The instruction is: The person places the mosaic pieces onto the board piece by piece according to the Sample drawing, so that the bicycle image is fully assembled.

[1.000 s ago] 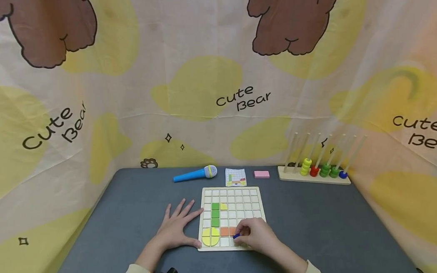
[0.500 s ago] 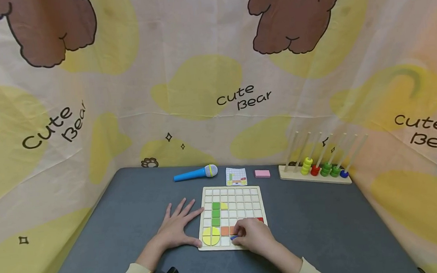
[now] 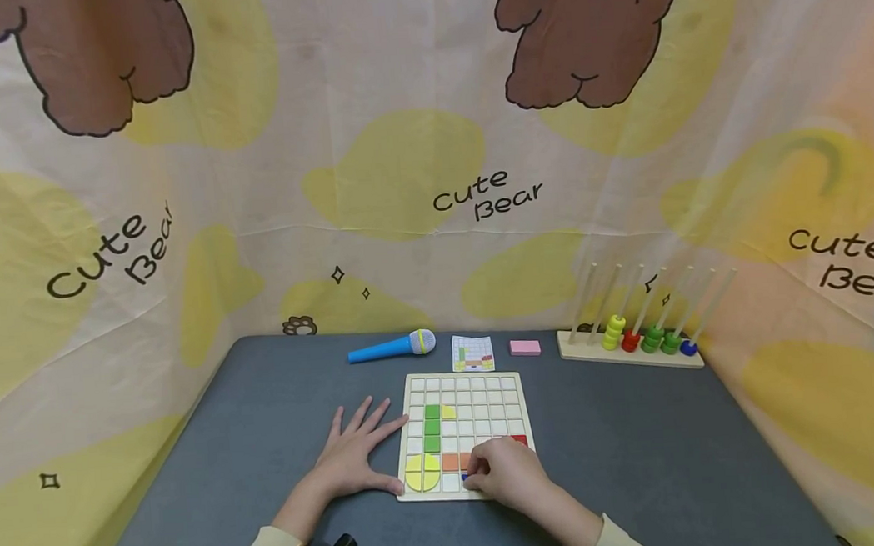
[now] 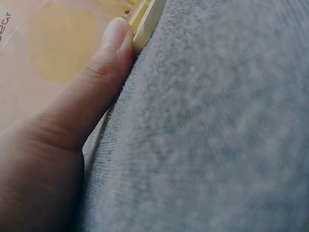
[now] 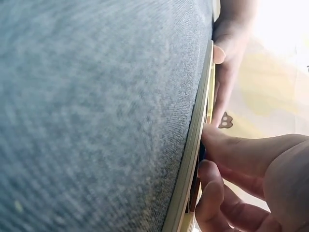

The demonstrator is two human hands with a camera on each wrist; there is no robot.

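A pale wooden grid board (image 3: 495,384) lies on the grey table, its squares mostly white. My left hand (image 3: 352,462) is spread flat at its left side, thumb and index fingertips against the edge. In the left wrist view the thumb (image 4: 116,36) presses at the board's corner. My right hand (image 3: 511,470) pinches a small blue tile (image 5: 202,151) low over the bottom row, just below the orange tiles (image 3: 450,462); the fingers hide most of it. Green tiles (image 3: 432,428), a yellow circle of quarter tiles (image 3: 422,473), a lone yellow tile (image 3: 449,412) and a red tile (image 3: 520,441) sit in the grid.
Behind the board lie a blue toy microphone (image 3: 389,347), a printed pattern card (image 3: 472,353) and a pink block (image 3: 524,348). A wooden peg stand (image 3: 629,350) with coloured beads stands at the back right. A patterned cloth (image 3: 393,175) hangs behind the table.
My right hand has shifted slightly left and settled lower with the blue tile, which now shows less. The red tile at the board's right side has come into sight. The left hand stays put.
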